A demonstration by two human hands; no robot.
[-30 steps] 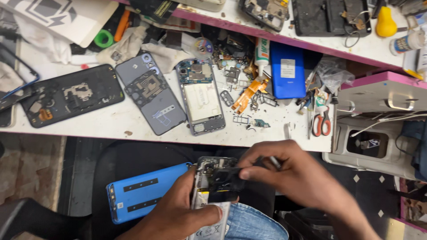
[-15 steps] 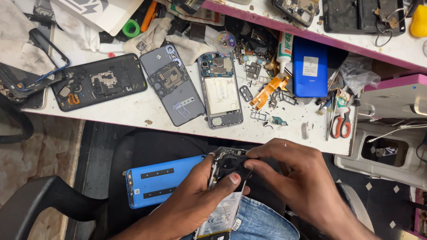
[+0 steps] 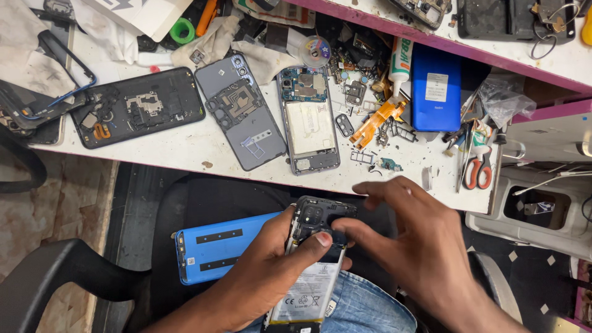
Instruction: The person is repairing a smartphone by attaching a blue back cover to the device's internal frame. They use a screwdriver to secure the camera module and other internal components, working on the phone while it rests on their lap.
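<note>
A white worktable (image 3: 185,148) fills the upper half of the frame, its top scuffed and crowded with phone parts, and a pink-edged shelf (image 3: 493,52) runs across the upper right above it. On the table lie a black phone back (image 3: 139,114) at the left, a grey rear cover (image 3: 240,120) beside it, and an opened phone frame (image 3: 308,120) showing its board and battery in the middle. Farther right sit a blue battery (image 3: 436,86), an orange flex strip (image 3: 376,120) among loose screws and trays, and red-handled scissors (image 3: 478,169) near the table's right edge. Below the table a black chair (image 3: 203,203) and a patch of stained floor (image 3: 68,203) show at the lower left. In the lower centre of the frame, over a denim-clad lap, the left hand (image 3: 271,271) grips an opened phone (image 3: 314,265) (its back removed, battery label facing up), thumb pressed across the upper part of the body. The right hand (image 3: 407,240) hovers just right of the phone's top, fingers spread and curved, one fingertip touching the dark camera end. A blue back cover (image 3: 216,253) rests on the lap just left of the left hand.
</note>
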